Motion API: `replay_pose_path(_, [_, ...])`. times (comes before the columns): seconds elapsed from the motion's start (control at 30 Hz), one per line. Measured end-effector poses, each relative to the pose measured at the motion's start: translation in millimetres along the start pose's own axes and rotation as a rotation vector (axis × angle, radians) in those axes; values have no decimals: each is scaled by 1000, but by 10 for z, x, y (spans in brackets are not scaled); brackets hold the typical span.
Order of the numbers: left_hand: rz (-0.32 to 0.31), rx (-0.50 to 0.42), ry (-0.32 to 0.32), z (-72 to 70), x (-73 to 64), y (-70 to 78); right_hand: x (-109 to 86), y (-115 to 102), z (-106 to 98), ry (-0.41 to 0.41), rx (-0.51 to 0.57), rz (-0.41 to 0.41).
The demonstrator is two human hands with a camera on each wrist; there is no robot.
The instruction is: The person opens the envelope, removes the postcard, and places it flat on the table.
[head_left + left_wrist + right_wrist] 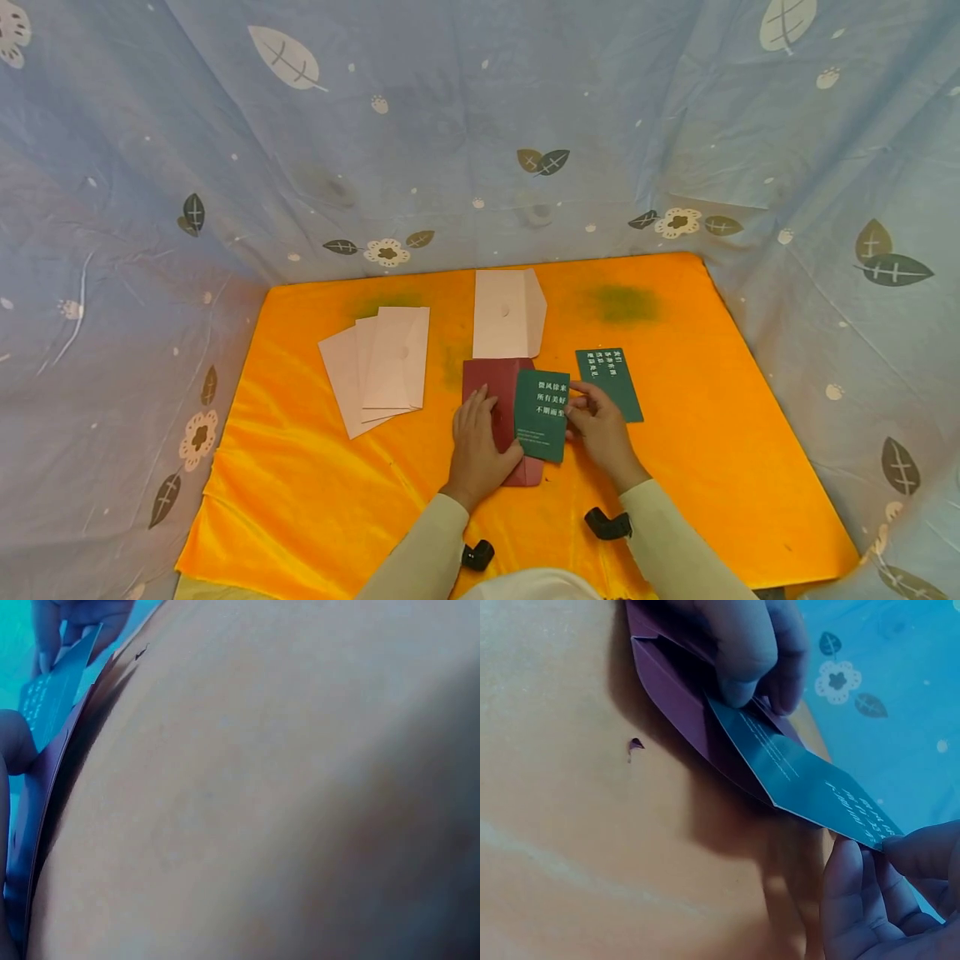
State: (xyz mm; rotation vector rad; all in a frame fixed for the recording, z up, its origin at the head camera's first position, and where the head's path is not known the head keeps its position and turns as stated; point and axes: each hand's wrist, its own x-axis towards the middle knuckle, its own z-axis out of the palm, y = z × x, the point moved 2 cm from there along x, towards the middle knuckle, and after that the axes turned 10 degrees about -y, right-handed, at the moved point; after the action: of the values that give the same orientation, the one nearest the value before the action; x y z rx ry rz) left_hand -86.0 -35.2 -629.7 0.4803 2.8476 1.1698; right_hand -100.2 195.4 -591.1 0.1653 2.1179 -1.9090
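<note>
My left hand (480, 450) holds a dark red envelope (495, 375), its fingers lying over the front and its thumb at the open mouth. The envelope's flap (534, 473) is unfolded to the right, partly hidden under a green card (543, 412) with white printing. My right hand (606, 433) pinches this card by its right edge between thumb and fingers. In the right wrist view, the card's far end (739, 727) overlaps the envelope's mouth (682, 701), close under the left thumb. The left wrist view is mostly filled by the tabletop.
Several pale pink envelopes (397, 358) lie overlapped at the left. Another pale pink envelope (501, 312), flap unfolded, lies beyond the red one. A second green card (618, 387) is beside the right hand. Orange cloth (712, 467) covers the table; patterned curtains (465, 125) surround it.
</note>
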Motion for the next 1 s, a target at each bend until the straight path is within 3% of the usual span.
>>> replay_pose_path(0.33, [-20, 11, -20, -4, -2, 11, 2, -53, -92, 0, 54, -16])
replay_pose_path(1.0, [-29, 17, -34, -5, -4, 7, 56, -43, -311, 12, 36, 5])
